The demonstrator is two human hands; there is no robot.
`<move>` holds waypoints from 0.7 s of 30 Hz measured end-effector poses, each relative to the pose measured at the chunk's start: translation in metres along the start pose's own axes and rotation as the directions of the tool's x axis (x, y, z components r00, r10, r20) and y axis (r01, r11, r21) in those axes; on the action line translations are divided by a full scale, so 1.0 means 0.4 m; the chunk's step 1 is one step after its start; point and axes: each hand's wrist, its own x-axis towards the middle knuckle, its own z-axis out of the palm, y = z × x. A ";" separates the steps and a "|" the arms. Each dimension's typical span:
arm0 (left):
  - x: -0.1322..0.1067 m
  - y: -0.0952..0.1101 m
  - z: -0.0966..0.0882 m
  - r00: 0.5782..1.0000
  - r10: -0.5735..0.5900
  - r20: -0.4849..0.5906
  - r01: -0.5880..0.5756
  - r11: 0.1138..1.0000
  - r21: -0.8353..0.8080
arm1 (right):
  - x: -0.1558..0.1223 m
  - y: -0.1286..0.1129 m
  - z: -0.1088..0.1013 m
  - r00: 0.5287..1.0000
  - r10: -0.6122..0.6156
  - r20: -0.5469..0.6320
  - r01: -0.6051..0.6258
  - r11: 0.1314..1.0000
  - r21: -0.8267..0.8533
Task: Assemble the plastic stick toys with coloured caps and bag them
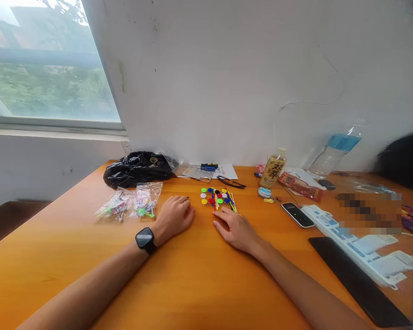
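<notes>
My left hand, with a black watch on the wrist, rests on the table with its fingers curled in. A tiny dark spot shows by its fingertips; what they hold, if anything, is hidden. My right hand lies palm down, index finger stretched out and thumb apart. Its fingertips are at the near end of some thin coloured sticks. These lie across a small grid of coloured discs in green, white, yellow, blue, red and black. Left of my left hand are two clear bags of small plastic parts.
A black plastic bag lies at the back left. Behind the discs are glasses and a screwdriver. To the right stand a drink bottle, a phone-like device, a power strip and a long black pad.
</notes>
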 end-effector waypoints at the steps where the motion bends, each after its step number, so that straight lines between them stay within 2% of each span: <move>1: 0.001 -0.006 0.000 0.998 -0.054 -0.012 0.054 0.998 0.032 | -0.001 -0.001 -0.001 1.000 -0.006 0.003 0.006 1.000 -0.010; 3: 0.002 -0.013 -0.001 0.992 -0.119 -0.030 0.121 0.990 0.077 | -0.002 -0.004 -0.003 1.000 -0.018 0.005 0.018 1.000 -0.025; 6: -0.002 -0.009 0.000 0.992 -0.108 -0.064 0.113 0.991 0.079 | -0.002 -0.008 -0.004 0.999 -0.041 -0.001 0.041 0.999 -0.034; 10: -0.007 0.009 0.000 0.996 0.070 -0.046 -0.076 0.990 -0.121 | -0.004 -0.013 -0.005 0.997 -0.083 -0.006 0.083 0.996 -0.043; 13: -0.005 0.023 -0.007 0.970 0.239 0.031 -0.218 0.925 -0.312 | -0.005 -0.017 -0.005 0.995 -0.105 0.002 0.104 0.992 -0.068; 17: -0.005 0.036 -0.020 0.935 0.334 0.118 -0.254 0.863 -0.436 | -0.007 -0.022 -0.005 0.992 -0.122 0.009 0.122 0.988 -0.092; 21: -0.007 0.039 -0.020 0.910 0.388 0.145 -0.283 0.838 -0.467 | -0.006 -0.023 -0.002 0.995 -0.104 -0.014 0.102 0.989 -0.109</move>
